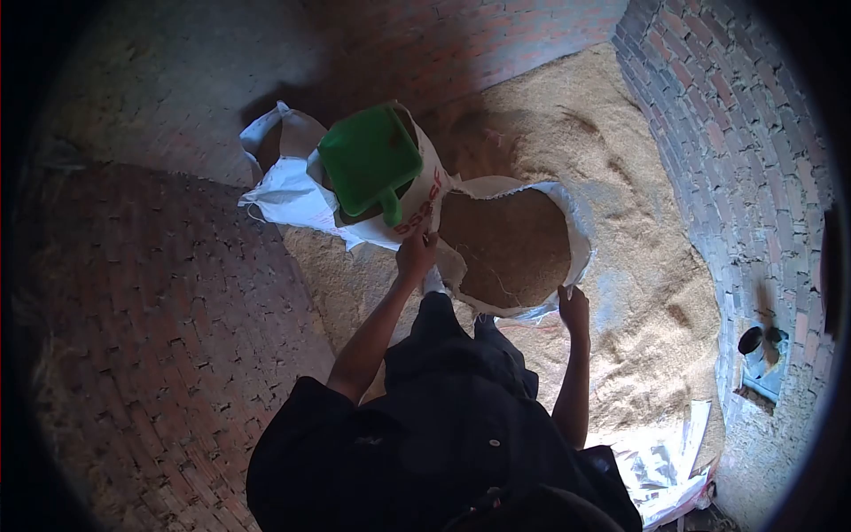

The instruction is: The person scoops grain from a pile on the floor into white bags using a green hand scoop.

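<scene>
A wide-open white sack (581, 241), filled with brown grainy material (510, 244), stands in front of me. My right hand (574, 308) grips its rim at the lower right. My left hand (417, 255) is closed on white sack material beside the red lettering, where two sacks meet; which rim it holds is hard to tell. A green dustpan-like scoop (368, 164) lies on top of the lettered white sack (427, 182), its handle pointing toward me.
Another white sack (288, 191) stands at the left. Loose tan grainy material (550, 115) is heaped behind and to the right. Brick walls (709, 133) surround the space. Crumpled white sacks (660, 470) lie at the lower right.
</scene>
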`<action>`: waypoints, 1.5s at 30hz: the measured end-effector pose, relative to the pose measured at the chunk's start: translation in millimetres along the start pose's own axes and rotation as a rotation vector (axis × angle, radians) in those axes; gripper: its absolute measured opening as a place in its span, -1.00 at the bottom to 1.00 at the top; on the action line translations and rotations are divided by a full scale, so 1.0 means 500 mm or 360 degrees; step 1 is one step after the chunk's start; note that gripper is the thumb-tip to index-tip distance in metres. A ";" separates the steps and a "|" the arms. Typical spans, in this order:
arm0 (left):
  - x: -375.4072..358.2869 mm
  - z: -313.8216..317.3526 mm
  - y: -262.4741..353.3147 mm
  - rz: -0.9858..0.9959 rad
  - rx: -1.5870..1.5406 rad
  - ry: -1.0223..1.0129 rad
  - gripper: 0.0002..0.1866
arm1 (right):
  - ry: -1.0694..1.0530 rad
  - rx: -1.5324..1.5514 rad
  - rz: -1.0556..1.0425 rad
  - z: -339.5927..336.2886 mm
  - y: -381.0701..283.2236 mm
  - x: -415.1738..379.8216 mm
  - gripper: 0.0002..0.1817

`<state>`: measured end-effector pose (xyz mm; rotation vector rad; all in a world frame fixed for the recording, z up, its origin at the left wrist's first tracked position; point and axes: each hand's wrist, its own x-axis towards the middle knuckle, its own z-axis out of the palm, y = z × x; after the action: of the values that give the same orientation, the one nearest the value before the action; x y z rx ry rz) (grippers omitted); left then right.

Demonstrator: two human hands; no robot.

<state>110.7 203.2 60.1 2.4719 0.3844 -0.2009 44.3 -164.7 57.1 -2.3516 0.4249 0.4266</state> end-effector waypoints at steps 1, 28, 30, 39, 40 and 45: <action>-0.003 -0.001 0.003 0.0010 -0.0017 0.0007 -0.57 | 0.0003 0.0011 0.0023 -0.005 -0.001 -0.014 -0.53; -0.078 -0.023 -0.117 0.1208 -0.0289 -0.1376 -0.78 | 0.0574 0.0235 0.1221 0.268 -0.139 -0.541 -0.24; -0.102 -0.004 -0.078 0.1436 -0.0346 -0.1470 -0.80 | 0.0666 0.0366 0.1219 0.293 -0.121 -0.586 -0.23; -0.333 0.108 0.114 0.1768 -0.0044 -0.2132 -0.78 | 0.0959 0.0693 0.1384 0.365 -0.020 -0.798 -0.30; -0.367 0.130 0.128 0.1810 -0.0050 -0.2173 -0.79 | 0.0910 0.0766 0.1416 0.370 0.001 -0.820 -0.31; -0.495 0.241 0.178 0.2016 0.0099 -0.2175 -0.81 | 0.0808 0.0853 0.1617 0.354 0.092 -0.932 -0.33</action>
<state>-101.4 6.7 71.7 1.6057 -1.6263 -1.1505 -422.8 10.1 99.0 -1.5429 1.7469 0.1084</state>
